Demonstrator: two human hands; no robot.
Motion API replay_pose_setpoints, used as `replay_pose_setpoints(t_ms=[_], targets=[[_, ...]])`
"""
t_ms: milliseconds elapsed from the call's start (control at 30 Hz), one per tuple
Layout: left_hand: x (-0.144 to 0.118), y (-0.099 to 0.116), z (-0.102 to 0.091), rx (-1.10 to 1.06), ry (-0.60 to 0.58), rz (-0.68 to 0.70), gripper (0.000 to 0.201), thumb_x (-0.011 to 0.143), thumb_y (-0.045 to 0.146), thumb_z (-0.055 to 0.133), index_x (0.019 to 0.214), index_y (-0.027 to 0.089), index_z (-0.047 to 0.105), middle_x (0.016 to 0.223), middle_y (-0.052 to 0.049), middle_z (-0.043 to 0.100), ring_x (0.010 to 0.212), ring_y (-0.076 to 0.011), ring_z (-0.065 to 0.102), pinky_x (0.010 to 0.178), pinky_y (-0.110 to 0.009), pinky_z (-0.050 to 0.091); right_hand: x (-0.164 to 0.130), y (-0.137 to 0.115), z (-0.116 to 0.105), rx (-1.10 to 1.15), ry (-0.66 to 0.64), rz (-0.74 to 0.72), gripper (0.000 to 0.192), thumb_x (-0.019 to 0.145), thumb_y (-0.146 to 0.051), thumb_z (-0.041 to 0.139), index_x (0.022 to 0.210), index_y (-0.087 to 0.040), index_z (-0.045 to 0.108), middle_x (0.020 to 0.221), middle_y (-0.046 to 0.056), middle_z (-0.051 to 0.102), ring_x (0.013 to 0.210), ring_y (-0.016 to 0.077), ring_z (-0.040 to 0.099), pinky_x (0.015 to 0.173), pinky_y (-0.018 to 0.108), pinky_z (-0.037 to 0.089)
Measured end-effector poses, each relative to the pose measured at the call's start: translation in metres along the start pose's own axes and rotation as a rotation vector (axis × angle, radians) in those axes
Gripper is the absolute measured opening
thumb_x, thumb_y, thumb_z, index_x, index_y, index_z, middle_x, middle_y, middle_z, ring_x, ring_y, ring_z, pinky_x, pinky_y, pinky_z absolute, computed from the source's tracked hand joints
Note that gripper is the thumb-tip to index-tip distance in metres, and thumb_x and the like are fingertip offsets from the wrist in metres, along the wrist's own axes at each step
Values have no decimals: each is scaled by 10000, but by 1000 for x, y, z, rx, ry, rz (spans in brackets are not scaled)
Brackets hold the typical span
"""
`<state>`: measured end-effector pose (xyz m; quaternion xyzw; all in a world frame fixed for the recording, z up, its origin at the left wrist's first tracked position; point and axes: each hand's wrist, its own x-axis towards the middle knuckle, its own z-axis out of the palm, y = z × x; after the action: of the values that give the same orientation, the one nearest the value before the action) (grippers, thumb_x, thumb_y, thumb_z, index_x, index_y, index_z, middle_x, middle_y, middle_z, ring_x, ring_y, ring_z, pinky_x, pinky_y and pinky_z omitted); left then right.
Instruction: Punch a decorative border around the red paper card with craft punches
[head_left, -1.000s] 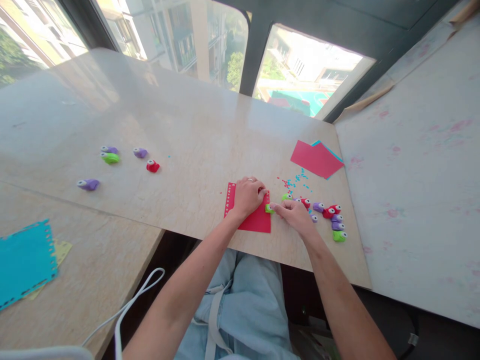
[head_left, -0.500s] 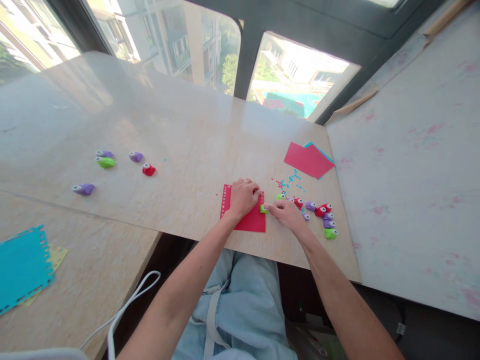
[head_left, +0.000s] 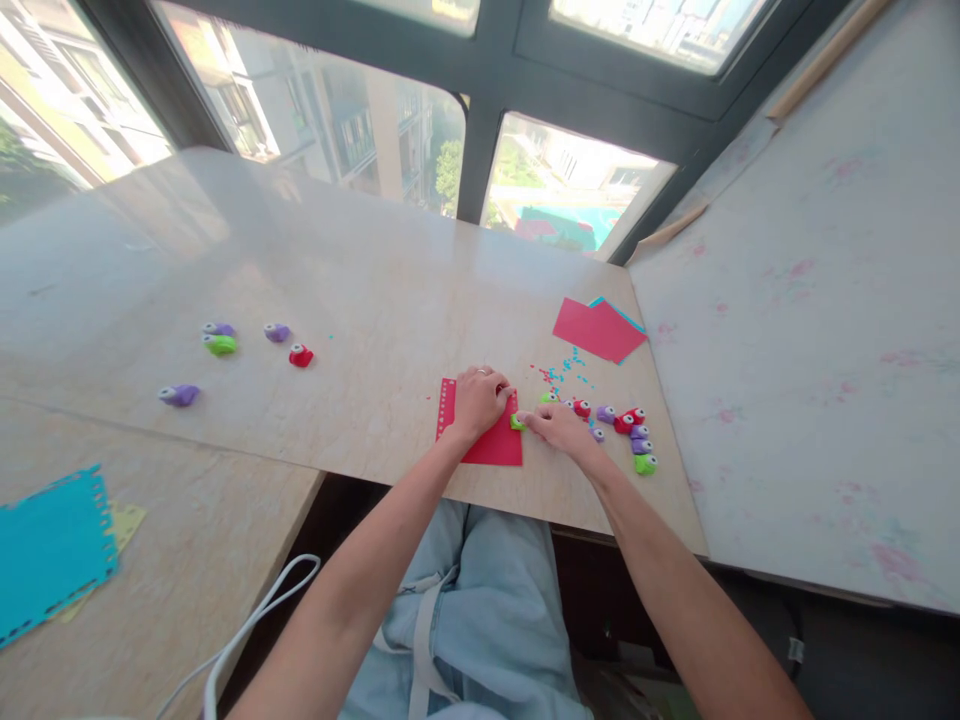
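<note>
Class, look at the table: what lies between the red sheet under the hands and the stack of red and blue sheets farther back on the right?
In the head view, between the red sheet and the stack of sheets lie scattered blue and red paper bits on the table.

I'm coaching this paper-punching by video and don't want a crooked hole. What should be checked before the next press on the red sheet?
1. Red sheet held flat: ok, the left hand rests on top of it on the table.
2. Green punch at the sheet's right edge: ok, it sits right at that edge.
3. Grip on the punch: ok, the right hand has its fingertips on it.
4. Edge fully seated in the punch slot: cannot tell, too small and partly hidden by fingers.
5. Spacing from the last hole on this edge: cannot tell, the hands cover it; only the left edge's hole row shows.
6. Spare punches out of the way: ok, they lie to the right of the right hand.
</note>
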<state>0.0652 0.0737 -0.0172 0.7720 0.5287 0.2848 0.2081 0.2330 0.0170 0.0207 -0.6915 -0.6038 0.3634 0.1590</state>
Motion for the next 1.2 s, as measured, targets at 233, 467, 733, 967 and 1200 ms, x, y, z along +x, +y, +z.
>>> replay_pose_setpoints(t_ms=[233,467,733,967,1200], targets=[[-1,1,-2,-11,-1,-2,131,896,298,638,868,220,739,965,-66,703,972,-229,577,893,-378,406,8,2,-4,155,-17,57,394,735,-552,574,544,-219,487,501,-26,478,450,114,407,460,265,312],[-2,1,-3,-14,8,4,136,893,300,633,865,224,743,953,-59,702,976,-230,577,893,-379,406,-8,-1,12,233,172,17,443,740,-630,610,626,-210,527,545,-40,481,497,118,392,496,268,317],[0,0,-2,-20,-4,6,130,889,293,637,896,216,742,962,-69,699,972,-229,582,891,-376,403,-26,6,48,101,457,-147,454,767,-570,650,979,-170,675,534,-76,444,522,140,428,571,277,354],[0,-2,-3,-23,-14,12,138,903,300,628,881,215,734,951,-63,698,954,-234,579,885,-382,402,-36,21,52,11,594,-164,475,842,-484,547,1105,-119,700,538,-57,460,521,155,431,595,298,383],[0,-1,-5,-35,-21,16,145,906,314,633,869,214,732,950,-65,697,955,-244,576,863,-382,398,-57,33,50,27,812,7,514,861,-430,506,1224,-95,651,571,-43,480,535,166,447,599,295,397]])
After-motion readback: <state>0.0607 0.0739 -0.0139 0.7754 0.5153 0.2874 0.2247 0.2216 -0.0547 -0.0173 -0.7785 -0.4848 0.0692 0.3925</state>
